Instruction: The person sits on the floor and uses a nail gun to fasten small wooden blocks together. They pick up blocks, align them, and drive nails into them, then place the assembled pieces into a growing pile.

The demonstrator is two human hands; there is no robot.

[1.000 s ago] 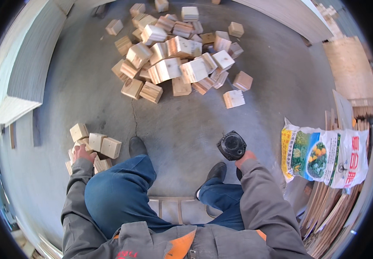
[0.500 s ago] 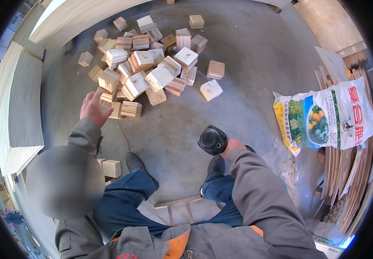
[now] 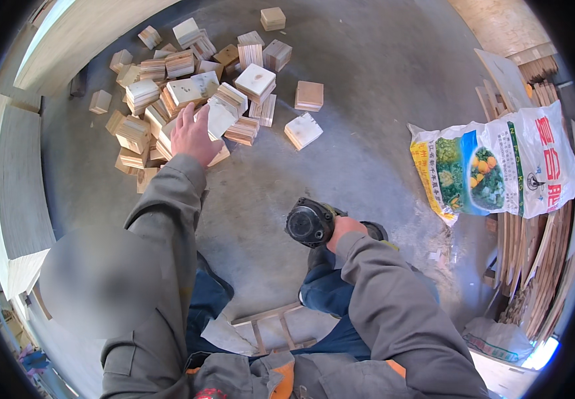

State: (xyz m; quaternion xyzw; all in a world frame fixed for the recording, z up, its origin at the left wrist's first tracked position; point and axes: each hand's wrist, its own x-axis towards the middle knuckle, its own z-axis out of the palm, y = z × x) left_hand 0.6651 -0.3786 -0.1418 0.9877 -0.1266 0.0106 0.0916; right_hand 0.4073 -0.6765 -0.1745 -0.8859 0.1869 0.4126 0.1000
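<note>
On the floor ahead lies a heap of layered wooden blocks [image 3: 184, 93], pale on top with striped plywood sides. My left hand [image 3: 193, 136] reaches over the near side of this heap, fingers spread, with no block gripped in it. It covers some of the blocks, and I cannot tell whether the fingertips touch one. My right hand [image 3: 347, 233] is closed round the handle of a black nail gun [image 3: 309, 223], seen from above with its round bolted cap up. The tool is held out above my right foot; its lower end is hidden.
Two loose blocks, a brown one [image 3: 309, 96] and a white-topped one [image 3: 303, 131], lie right of the heap. A printed white sack [image 3: 500, 163] rests on stacked wooden strips [image 3: 533, 266] at the right. Stacked boards [image 3: 21, 179] line the left. A wooden frame [image 3: 271, 326] lies between my feet.
My left hand has moved right and forward, from the heap's left edge to over its near blocks. The nail gun in my right hand has shifted slightly left. The whole view has shifted a little.
</note>
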